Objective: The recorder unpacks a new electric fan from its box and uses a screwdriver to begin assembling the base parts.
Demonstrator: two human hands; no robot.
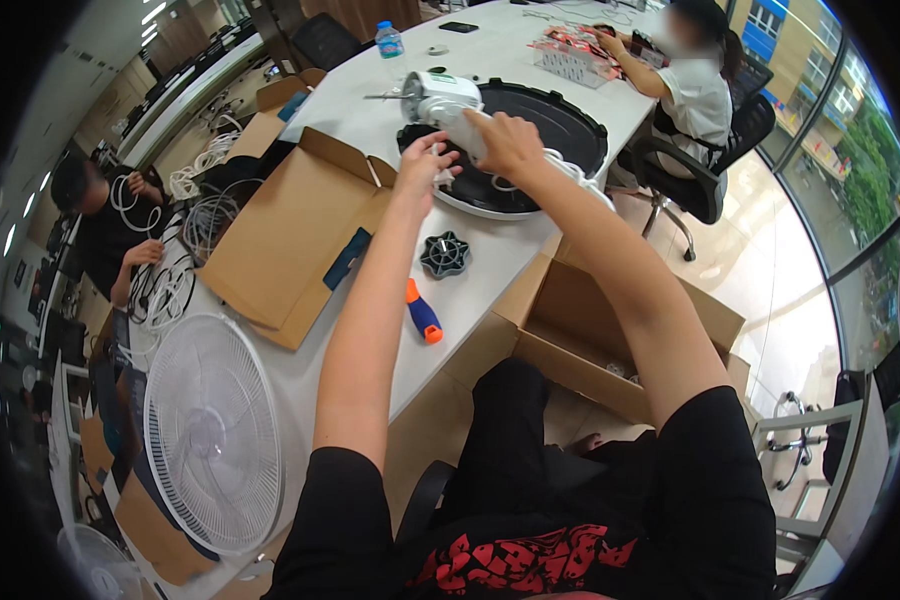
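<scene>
The white fan motor (438,98) lies on the black round fan base (570,130) at the far side of the white table (350,110). The right hand (505,140) is clamped around the motor's neck; the left hand (425,165) touches the base's near edge, fingers loosely apart. Nearer than the base lie a black star-shaped knob (444,254) and an orange-and-blue screwdriver (422,313). Left of the base sits an opened flat cardboard box (280,240), with a white fan grille (210,435) nearer. A clear water bottle with a blue label (390,42) stands beyond the base.

Single head-worn fisheye view, looking steeply down from close above the white table (500,262), edges curved
</scene>
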